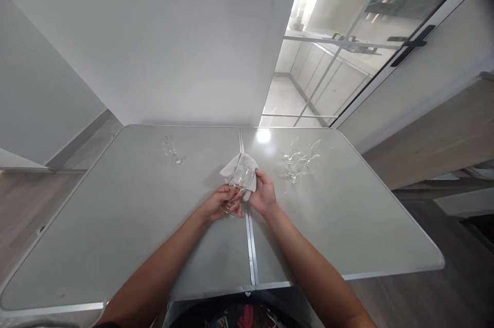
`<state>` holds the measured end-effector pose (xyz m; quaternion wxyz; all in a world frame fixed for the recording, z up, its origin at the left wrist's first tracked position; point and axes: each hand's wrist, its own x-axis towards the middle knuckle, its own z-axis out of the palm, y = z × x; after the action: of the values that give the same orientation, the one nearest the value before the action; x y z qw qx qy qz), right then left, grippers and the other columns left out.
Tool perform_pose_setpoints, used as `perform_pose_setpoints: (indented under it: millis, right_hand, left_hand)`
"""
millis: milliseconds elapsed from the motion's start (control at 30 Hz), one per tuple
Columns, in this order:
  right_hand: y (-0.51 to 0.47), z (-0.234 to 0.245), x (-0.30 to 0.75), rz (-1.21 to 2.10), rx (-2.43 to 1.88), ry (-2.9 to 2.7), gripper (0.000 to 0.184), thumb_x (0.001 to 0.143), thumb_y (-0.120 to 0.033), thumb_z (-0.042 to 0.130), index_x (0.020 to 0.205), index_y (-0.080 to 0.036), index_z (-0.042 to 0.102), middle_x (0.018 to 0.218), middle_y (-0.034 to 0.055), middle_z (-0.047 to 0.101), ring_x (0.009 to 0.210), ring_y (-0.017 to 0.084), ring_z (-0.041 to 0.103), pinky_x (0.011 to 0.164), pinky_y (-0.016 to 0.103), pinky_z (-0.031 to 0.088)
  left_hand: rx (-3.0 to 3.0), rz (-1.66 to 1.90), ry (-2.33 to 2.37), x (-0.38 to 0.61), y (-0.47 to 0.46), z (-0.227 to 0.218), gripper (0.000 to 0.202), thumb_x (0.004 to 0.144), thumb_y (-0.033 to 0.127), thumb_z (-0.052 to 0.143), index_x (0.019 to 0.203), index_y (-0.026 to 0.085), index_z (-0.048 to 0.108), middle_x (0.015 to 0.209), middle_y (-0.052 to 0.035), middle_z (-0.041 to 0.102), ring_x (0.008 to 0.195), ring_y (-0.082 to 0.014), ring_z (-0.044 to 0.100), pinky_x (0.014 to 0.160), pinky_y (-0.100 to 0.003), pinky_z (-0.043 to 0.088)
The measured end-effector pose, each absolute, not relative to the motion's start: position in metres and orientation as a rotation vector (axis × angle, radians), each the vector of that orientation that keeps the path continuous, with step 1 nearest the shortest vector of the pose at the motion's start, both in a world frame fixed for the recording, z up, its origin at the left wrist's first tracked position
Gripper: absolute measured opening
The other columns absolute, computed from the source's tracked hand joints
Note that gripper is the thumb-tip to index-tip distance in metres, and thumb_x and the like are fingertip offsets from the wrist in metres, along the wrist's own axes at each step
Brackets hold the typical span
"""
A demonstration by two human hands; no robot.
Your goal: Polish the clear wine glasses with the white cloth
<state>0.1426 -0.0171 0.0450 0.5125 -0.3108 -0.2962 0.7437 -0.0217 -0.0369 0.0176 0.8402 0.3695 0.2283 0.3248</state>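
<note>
Near the middle of the table, my left hand (223, 202) is closed around the stem of a clear wine glass (244, 177). The glass is tilted, its bowl pointing away from me and its foot low by my left fingers. A white cloth (230, 168) lies behind and around the bowl. My right hand (264, 194) pinches the cloth at the right side of the bowl. Part of the cloth is hidden behind the glass and the fingers.
Several clear stemmed glasses (293, 177) stand on the right half of the grey folding table (328, 225). Another clear glass object (170, 152) is at the back left. A metal seam (251, 258) divides the table. Beyond are a white wall and a glass-paned door (309, 75).
</note>
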Motion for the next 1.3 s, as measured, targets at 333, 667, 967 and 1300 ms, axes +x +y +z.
perform_pose_setpoints:
  millis: [333,667,967,1300]
  right_hand:
    - [-0.036,0.038,0.128,0.971,-0.9,-1.612,0.048,0.092,-0.037,0.049,0.138,-0.023,0.058,0.132,0.0118,0.064,0.14,0.03,0.045,0.117,0.055,0.032]
    - [-0.016,0.062,0.157,0.738,-1.104,-2.059,0.019,0.082,-0.019,0.052,0.083,-0.022,0.071,0.091,0.0048,0.071,0.094,0.024,0.06,0.09,0.039,0.046]
    - [-0.013,0.047,0.154,1.733,-0.859,-0.668,0.027,0.08,-0.046,0.055,0.073,-0.02,0.06,0.062,0.0012,0.058,0.062,0.02,0.057,0.057,0.031,0.048]
    - [-0.038,0.039,0.12,0.935,-0.996,-1.452,0.034,0.097,-0.04,0.045,0.122,-0.025,0.063,0.103,0.0087,0.068,0.11,0.026,0.062,0.099,0.046,0.05]
  left_hand:
    - [1.068,1.112,0.903,-0.014,-0.035,0.01,0.042,0.088,0.05,0.064,0.063,0.017,0.055,0.051,0.0003,0.054,0.047,-0.0139,0.055,0.05,-0.025,0.04]
    - [1.919,0.896,1.251,-0.033,-0.036,0.017,0.003,0.074,0.021,0.071,0.072,0.022,0.07,0.057,-0.0046,0.062,0.049,-0.0185,0.051,0.058,-0.029,0.033]
    - [1.551,0.925,0.911,-0.02,-0.042,0.025,0.048,0.091,0.055,0.058,0.059,0.02,0.058,0.053,-0.0026,0.058,0.052,-0.0154,0.054,0.058,-0.026,0.038]
    - [1.288,1.178,1.098,-0.01,-0.035,0.016,0.04,0.093,0.048,0.055,0.069,0.017,0.06,0.056,0.0,0.059,0.049,-0.0136,0.052,0.052,-0.025,0.038]
